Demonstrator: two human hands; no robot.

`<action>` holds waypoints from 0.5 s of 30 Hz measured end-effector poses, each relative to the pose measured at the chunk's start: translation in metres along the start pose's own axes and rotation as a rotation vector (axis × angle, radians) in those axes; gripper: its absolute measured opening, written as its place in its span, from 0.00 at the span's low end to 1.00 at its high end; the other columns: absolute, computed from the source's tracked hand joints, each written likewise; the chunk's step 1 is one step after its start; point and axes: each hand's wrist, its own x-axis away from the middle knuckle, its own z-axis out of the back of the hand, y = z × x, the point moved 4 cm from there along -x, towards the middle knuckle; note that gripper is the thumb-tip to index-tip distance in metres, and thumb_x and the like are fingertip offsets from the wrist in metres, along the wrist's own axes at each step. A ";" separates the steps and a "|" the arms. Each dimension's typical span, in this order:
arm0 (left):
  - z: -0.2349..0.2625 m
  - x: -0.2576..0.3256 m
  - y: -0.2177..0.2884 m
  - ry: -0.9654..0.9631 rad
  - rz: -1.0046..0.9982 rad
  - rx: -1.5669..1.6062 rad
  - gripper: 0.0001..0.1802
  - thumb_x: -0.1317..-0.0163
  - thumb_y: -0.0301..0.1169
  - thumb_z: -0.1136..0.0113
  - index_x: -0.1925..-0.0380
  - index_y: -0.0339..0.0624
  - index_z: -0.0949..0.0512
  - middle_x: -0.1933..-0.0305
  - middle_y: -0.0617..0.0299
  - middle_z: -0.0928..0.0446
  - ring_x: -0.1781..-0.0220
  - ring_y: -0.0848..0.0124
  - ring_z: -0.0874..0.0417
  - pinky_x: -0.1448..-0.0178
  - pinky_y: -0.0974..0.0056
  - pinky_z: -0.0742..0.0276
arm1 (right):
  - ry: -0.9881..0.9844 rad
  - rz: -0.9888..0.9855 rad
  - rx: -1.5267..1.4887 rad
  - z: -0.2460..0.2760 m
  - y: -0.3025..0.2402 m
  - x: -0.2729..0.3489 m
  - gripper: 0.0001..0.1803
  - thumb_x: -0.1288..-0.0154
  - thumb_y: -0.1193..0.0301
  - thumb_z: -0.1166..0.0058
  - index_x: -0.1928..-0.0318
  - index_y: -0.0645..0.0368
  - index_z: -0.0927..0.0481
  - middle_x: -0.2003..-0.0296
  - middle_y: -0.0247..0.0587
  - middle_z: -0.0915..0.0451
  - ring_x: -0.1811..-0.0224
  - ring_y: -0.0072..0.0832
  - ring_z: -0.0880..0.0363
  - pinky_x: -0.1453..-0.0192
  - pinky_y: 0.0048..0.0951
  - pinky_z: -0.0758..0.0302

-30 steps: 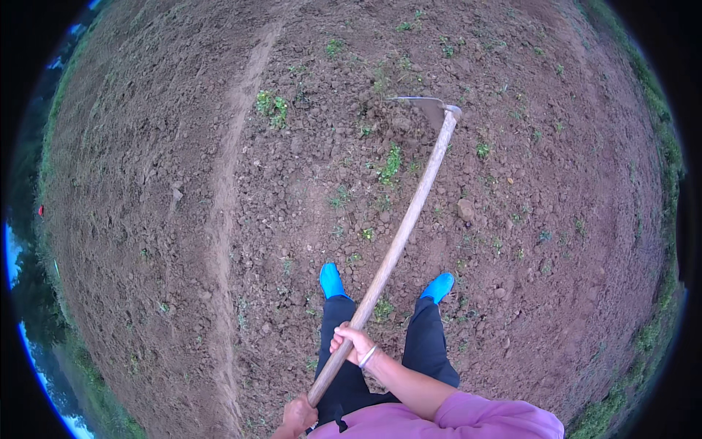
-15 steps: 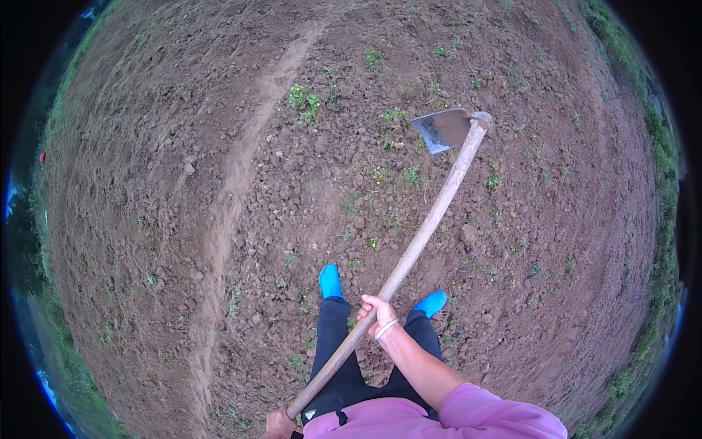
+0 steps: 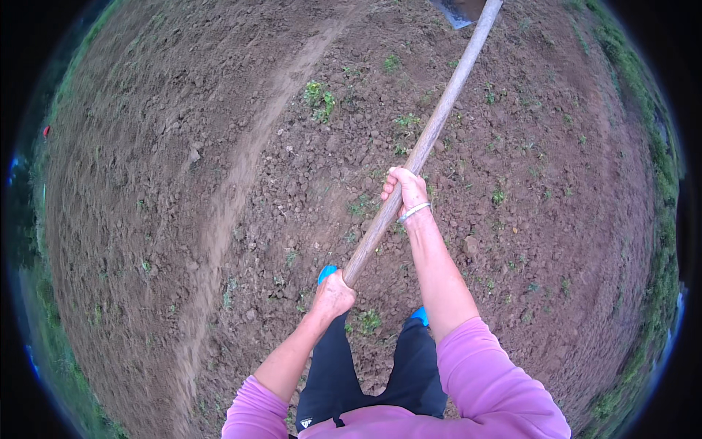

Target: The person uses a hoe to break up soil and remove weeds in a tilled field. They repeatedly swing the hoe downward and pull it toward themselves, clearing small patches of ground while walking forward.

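Observation:
Both my hands grip a hoe with a long pale wooden handle, held out ahead of me and slanting up to the right. My left hand is closed round the butt end of the handle, just above my left foot. Farther along the shaft, my right hand wraps round it, a light bangle on that wrist. The hoe's broad metal blade shows only in part, cut off by the top edge of the picture.
Brown, cloddy soil spreads all round, with small green weeds scattered on it. A smoother, paler strip runs lengthwise on the left. My blue-covered left foot and right foot stand on the soil. Grass borders the right side.
The hoe has moved forward and up, its blade now partly out of the picture. Both hands have gone forward with it, the left from beside my hip to above my left foot.

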 end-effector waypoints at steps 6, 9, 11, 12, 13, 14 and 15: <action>-0.056 0.044 -0.054 -0.292 0.326 0.283 0.13 0.64 0.23 0.51 0.74 0.26 0.32 0.86 0.53 0.30 0.88 0.68 0.27 0.84 0.66 0.32 | 0.281 -0.465 0.228 0.072 0.142 0.015 0.04 0.52 0.76 0.53 0.81 0.59 0.32 0.87 0.35 0.34 0.89 0.24 0.34 0.87 0.27 0.34; -0.064 0.095 -0.092 -0.238 0.317 0.053 0.17 0.64 0.28 0.51 0.73 0.24 0.31 0.79 0.43 0.28 0.78 0.57 0.25 0.72 0.61 0.29 | 0.195 -0.374 -0.025 0.077 0.164 0.071 0.06 0.52 0.75 0.53 0.81 0.58 0.35 0.87 0.32 0.36 0.88 0.22 0.35 0.85 0.25 0.34; -0.064 0.149 -0.114 -0.225 0.319 -0.064 0.20 0.63 0.31 0.51 0.70 0.26 0.30 0.72 0.37 0.27 0.66 0.47 0.25 0.58 0.57 0.29 | 0.243 -0.488 -0.085 0.069 0.175 0.141 0.07 0.51 0.75 0.53 0.80 0.58 0.36 0.87 0.32 0.37 0.87 0.22 0.36 0.84 0.25 0.35; -0.057 0.184 -0.128 -0.251 0.358 -0.163 0.20 0.63 0.31 0.50 0.69 0.28 0.29 0.71 0.38 0.27 0.65 0.48 0.25 0.56 0.57 0.29 | 0.252 -0.601 -0.088 0.060 0.185 0.180 0.04 0.49 0.75 0.54 0.77 0.58 0.35 0.86 0.32 0.38 0.85 0.23 0.37 0.82 0.27 0.35; -0.048 0.221 -0.143 -0.274 0.466 -0.098 0.20 0.63 0.31 0.50 0.67 0.30 0.29 0.72 0.39 0.27 0.65 0.47 0.25 0.56 0.58 0.29 | 0.182 -0.757 -0.139 0.050 0.193 0.214 0.05 0.49 0.75 0.53 0.77 0.57 0.35 0.85 0.34 0.38 0.84 0.27 0.35 0.78 0.32 0.34; -0.038 0.255 -0.156 -0.352 0.527 -0.161 0.18 0.63 0.32 0.49 0.70 0.32 0.29 0.74 0.41 0.26 0.67 0.48 0.25 0.57 0.56 0.29 | 0.124 -0.979 -0.236 0.041 0.202 0.237 0.06 0.49 0.73 0.51 0.77 0.55 0.34 0.85 0.34 0.37 0.82 0.28 0.34 0.74 0.35 0.33; -0.029 0.283 -0.168 -0.376 0.577 -0.259 0.21 0.65 0.37 0.44 0.71 0.32 0.27 0.72 0.42 0.26 0.65 0.52 0.24 0.59 0.59 0.28 | 0.065 -1.192 -0.344 0.037 0.208 0.252 0.07 0.48 0.69 0.49 0.76 0.54 0.34 0.85 0.34 0.38 0.81 0.29 0.34 0.71 0.36 0.33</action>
